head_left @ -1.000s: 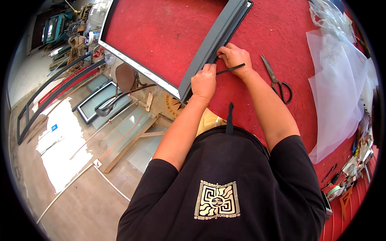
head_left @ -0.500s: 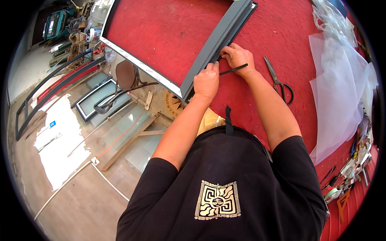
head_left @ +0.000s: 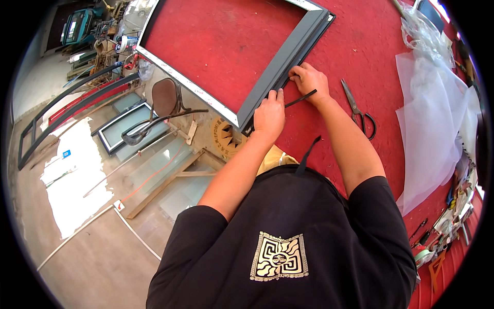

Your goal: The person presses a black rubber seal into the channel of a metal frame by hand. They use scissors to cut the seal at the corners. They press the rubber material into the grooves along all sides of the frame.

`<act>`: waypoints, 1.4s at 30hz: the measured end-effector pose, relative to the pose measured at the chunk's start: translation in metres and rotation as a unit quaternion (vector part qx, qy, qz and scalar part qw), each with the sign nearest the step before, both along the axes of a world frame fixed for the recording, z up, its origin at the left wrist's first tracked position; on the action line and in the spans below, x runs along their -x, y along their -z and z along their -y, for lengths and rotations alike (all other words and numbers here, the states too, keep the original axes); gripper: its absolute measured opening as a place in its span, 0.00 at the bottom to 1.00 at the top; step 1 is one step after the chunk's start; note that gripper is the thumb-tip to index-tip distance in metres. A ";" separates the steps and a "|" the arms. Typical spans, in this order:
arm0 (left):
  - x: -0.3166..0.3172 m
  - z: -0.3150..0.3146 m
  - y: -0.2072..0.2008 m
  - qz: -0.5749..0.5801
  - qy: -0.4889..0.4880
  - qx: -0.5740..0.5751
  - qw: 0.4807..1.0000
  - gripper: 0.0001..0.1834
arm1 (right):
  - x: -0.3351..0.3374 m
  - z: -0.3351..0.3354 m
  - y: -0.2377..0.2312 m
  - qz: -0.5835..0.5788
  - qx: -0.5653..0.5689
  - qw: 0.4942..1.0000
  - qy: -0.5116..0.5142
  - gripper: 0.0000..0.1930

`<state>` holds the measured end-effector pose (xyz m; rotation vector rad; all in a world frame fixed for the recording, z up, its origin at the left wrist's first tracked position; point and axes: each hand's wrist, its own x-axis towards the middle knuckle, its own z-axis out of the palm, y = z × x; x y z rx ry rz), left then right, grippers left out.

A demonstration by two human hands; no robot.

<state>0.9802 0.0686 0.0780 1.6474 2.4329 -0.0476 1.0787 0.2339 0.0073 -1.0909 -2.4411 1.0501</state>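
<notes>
A dark grey window frame (head_left: 275,64) with a white-faced side lies on the red-covered table (head_left: 360,36). Along its right-hand outer edge both my hands are at work. My left hand (head_left: 270,116) is closed near the frame's near corner, its fingertips against that edge. From those fingertips a thin black rubber strip (head_left: 301,98) sticks out, its free end crossing in front of my right wrist. Farther up the edge, my right hand (head_left: 312,82) is closed in a pinch against the frame's side; its fingertips hide what they grip. Scissors (head_left: 355,105) with black handles lie to the right, slightly spread.
Crumpled clear plastic sheeting (head_left: 432,113) covers the table's right side. Tools and scraps (head_left: 453,206) are heaped at the right rim. Left of the table stand a brown-backed chair (head_left: 164,98), a glazed frame (head_left: 123,126) and wooden bars (head_left: 167,183) on the floor.
The whole view has shifted a little, putting the frame and both hands slightly lower and to the right. Both hands stay at the frame's edge, still closed.
</notes>
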 end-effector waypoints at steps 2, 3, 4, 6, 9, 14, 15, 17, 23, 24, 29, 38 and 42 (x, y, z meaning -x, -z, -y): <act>0.002 0.000 0.000 -0.017 0.024 0.010 1.000 0.24 | 0.000 0.001 0.000 -0.007 -0.009 1.000 0.003 0.05; 0.002 -0.001 0.001 -0.016 0.020 0.008 1.000 0.24 | 0.000 0.001 -0.002 -0.007 -0.009 1.000 0.002 0.05; 0.003 -0.003 0.003 -0.022 0.025 0.013 0.999 0.25 | -0.001 0.001 -0.003 -0.006 -0.009 1.000 0.001 0.06; 0.006 -0.002 0.008 -0.027 0.025 0.016 0.999 0.25 | -0.001 0.006 -0.006 -0.009 -0.023 1.000 -0.004 0.07; 0.005 -0.001 0.013 -0.049 0.031 0.010 0.998 0.26 | -0.008 0.018 -0.008 -0.024 -0.052 0.998 -0.023 0.11; 0.002 0.005 0.005 -0.013 0.005 0.029 0.999 0.28 | -0.025 0.025 -0.011 -0.004 -0.149 0.979 -0.138 0.19; 0.003 0.005 0.006 -0.011 0.004 0.026 1.000 0.28 | -0.024 0.024 -0.013 -0.002 -0.152 0.979 -0.139 0.19; 0.006 0.002 0.008 -0.035 0.020 0.029 0.999 0.26 | -0.019 0.020 -0.018 0.068 -0.132 0.975 -0.164 0.23; -0.004 0.010 0.003 -0.003 -0.021 0.054 0.998 0.33 | -0.021 0.039 -0.016 0.097 -0.170 0.960 -0.203 0.29; -0.003 0.014 0.001 -0.001 -0.025 0.054 0.998 0.33 | -0.023 0.043 -0.018 0.092 -0.185 0.958 -0.197 0.29; 0.001 0.025 0.008 -0.012 -0.010 0.044 0.999 0.36 | -0.014 0.044 -0.025 0.134 -0.199 0.952 -0.190 0.29; 0.000 0.056 -0.003 0.047 -0.029 0.012 0.998 0.31 | -0.024 0.067 -0.018 0.098 -0.209 0.946 -0.228 0.29; -0.003 0.078 -0.010 0.073 -0.048 -0.013 0.996 0.32 | -0.020 0.066 -0.012 0.036 -0.219 0.953 -0.208 0.26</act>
